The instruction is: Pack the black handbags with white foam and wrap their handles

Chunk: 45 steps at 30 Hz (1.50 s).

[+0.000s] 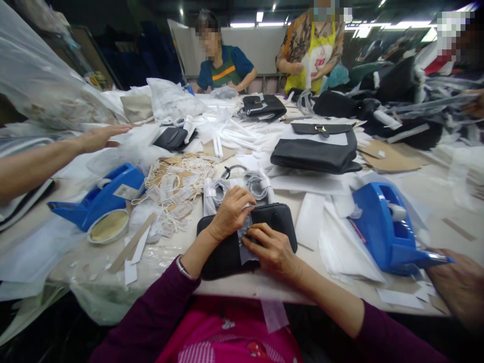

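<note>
In front of me a black handbag [219,259] lies flat at the table's front edge. A thin whitish wrapping sheet [246,256] runs down over its middle. My left hand [232,209] is closed, its fingertips pinching at the sheet's upper part. Lower down, my right hand [274,252] has its fingers curled and pressed on the same sheet. What lies beneath the fingertips is hidden. Behind the bag, its wrapped handles [257,186] form coils in clear plastic, with a dark loop [227,172] beside them.
Blue tape dispensers [109,194] [381,227] stand left and right; a co-worker's hand [454,282] is beside the right one. Another person's arm [56,156] reaches in from the left. Stringed tags [177,186], a tape roll [109,227] and black bags [313,154] lie around.
</note>
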Available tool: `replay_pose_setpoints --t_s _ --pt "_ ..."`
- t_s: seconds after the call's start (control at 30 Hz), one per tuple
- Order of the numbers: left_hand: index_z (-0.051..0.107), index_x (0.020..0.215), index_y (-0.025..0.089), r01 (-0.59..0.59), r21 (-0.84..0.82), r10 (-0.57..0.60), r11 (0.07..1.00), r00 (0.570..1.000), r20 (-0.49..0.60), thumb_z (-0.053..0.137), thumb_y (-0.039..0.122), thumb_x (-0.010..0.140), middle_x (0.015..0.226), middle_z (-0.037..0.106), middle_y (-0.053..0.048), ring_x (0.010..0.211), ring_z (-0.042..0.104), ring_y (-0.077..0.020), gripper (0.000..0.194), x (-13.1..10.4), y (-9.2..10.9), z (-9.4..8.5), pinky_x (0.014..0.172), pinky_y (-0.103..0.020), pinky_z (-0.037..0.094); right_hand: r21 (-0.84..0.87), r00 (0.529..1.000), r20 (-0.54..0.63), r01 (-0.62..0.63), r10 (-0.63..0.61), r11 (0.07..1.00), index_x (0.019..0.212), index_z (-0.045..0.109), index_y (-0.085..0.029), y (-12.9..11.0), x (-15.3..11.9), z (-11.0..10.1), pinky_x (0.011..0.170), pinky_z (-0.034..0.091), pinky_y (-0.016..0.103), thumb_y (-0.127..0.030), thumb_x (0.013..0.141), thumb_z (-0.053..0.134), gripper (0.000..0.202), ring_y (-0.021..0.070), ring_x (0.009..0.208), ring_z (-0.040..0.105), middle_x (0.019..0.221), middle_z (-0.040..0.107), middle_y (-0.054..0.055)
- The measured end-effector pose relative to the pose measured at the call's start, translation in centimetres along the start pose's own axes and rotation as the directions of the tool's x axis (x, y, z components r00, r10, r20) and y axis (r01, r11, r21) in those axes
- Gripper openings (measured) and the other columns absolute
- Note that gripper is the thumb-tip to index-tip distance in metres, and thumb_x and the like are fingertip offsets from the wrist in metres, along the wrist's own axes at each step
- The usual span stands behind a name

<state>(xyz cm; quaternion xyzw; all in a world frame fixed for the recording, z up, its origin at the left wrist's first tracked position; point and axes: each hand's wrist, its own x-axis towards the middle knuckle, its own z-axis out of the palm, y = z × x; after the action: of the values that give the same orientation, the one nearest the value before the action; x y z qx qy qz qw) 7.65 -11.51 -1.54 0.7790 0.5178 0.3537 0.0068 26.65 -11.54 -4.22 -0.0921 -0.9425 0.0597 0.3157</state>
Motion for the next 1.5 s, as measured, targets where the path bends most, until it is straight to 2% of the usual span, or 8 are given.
replay_pose_setpoints --t_s 0.1,0.27,0.5,0.67,0.87,1.0,1.1,1.5 --pt "0.062 0.093 0.018 -0.004 -0.090 0.005 0.996 1.000 0.004 0.044 0.011 0.093 0.094 0.065 -0.006 0.096 0.058 -0.0185 0.019 -2.8 1.1 -0.3 0.087 -0.036 0.049 0.021 1.000 0.018 -0.012 0.011 1.000 0.110 0.065 -0.015 0.2 -0.1 0.1 0.080 0.054 0.033 -0.010 0.092 0.043 0.028 0.0224 0.105 0.054 0.098 0.064 0.010" --pt "0.057 0.120 0.019 -0.053 -0.129 0.055 0.990 0.998 0.012 0.042 0.007 0.093 0.126 0.062 -0.008 0.123 0.054 -0.0178 0.033 -6.9 1.7 -0.5 0.107 -0.042 0.046 0.049 0.999 0.012 -0.030 0.030 0.998 0.108 0.064 -0.013 0.2 -0.2 0.2 0.082 0.055 0.036 -0.008 0.089 0.044 0.029 0.0239 0.106 0.052 0.104 0.063 0.011" --pt "0.053 0.129 0.018 -0.127 -0.061 0.131 0.990 0.989 0.065 0.053 0.015 0.092 0.133 0.059 -0.010 0.130 0.049 -0.0209 0.037 -7.3 1.7 -0.5 0.112 -0.046 0.042 0.101 0.996 0.081 -0.053 0.045 0.994 0.118 0.059 -0.011 -0.8 -1.0 -0.8 0.098 0.050 0.046 -0.006 0.086 0.044 0.036 0.0269 0.119 0.048 0.116 0.059 0.015" --pt "0.057 0.125 0.020 -0.162 -0.036 0.165 0.986 0.980 0.107 0.058 0.021 0.091 0.138 0.054 -0.010 0.134 0.044 -0.0228 0.035 -7.6 1.5 -0.5 0.113 -0.048 0.039 0.114 0.979 0.062 -0.201 0.195 0.973 0.126 0.055 -0.015 -2.8 -5.6 -3.2 0.106 0.043 0.053 0.002 0.080 0.040 0.052 0.0260 0.127 0.044 0.125 0.057 0.013" --pt "0.056 0.127 0.020 -0.185 -0.031 0.187 0.982 0.976 0.108 0.056 0.022 0.091 0.139 0.053 -0.011 0.135 0.043 -0.0231 0.036 -7.8 1.3 -0.3 0.114 -0.049 0.037 -0.011 0.928 0.220 -0.307 0.301 0.952 0.142 0.039 -0.015 -7.2 -11.0 -3.9 0.106 0.042 0.058 0.003 0.076 0.036 0.069 0.0302 0.140 0.027 0.147 0.039 0.013" --pt "0.057 0.126 0.019 -0.216 -0.021 0.217 0.976 0.971 0.101 0.056 0.022 0.091 0.139 0.052 -0.012 0.136 0.040 -0.0235 0.035 -7.9 1.4 -0.2 0.114 -0.049 0.036 0.049 0.983 0.035 -0.180 0.178 0.983 0.124 0.055 -0.013 -8.3 -10.0 -2.5 0.100 0.050 0.052 0.000 0.084 0.043 0.043 0.0281 0.131 0.043 0.134 0.055 0.016" --pt "0.058 0.126 0.021 -0.221 -0.022 0.222 0.975 0.970 0.101 0.058 0.025 0.090 0.140 0.052 -0.012 0.136 0.041 -0.0244 0.036 -7.9 1.5 -0.3 0.114 -0.048 0.036 0.090 0.982 -0.141 -0.110 0.122 0.990 0.106 0.063 -0.012 -8.9 -8.6 -2.1 0.090 0.056 0.045 -0.002 0.087 0.049 0.025 0.0253 0.113 0.059 0.110 0.068 0.015" --pt "0.057 0.127 0.020 -0.209 0.037 0.202 0.977 0.970 0.138 0.059 0.034 0.089 0.142 0.049 -0.013 0.137 0.038 -0.0264 0.040 -8.1 1.3 -0.2 0.113 -0.048 0.037 -0.022 0.972 -0.235 -0.034 0.028 0.999 0.094 0.068 -0.012 -11.9 -7.8 -2.8 0.076 0.059 0.033 -0.004 0.088 0.039 0.030 0.0225 0.088 0.071 0.090 0.074 0.009"
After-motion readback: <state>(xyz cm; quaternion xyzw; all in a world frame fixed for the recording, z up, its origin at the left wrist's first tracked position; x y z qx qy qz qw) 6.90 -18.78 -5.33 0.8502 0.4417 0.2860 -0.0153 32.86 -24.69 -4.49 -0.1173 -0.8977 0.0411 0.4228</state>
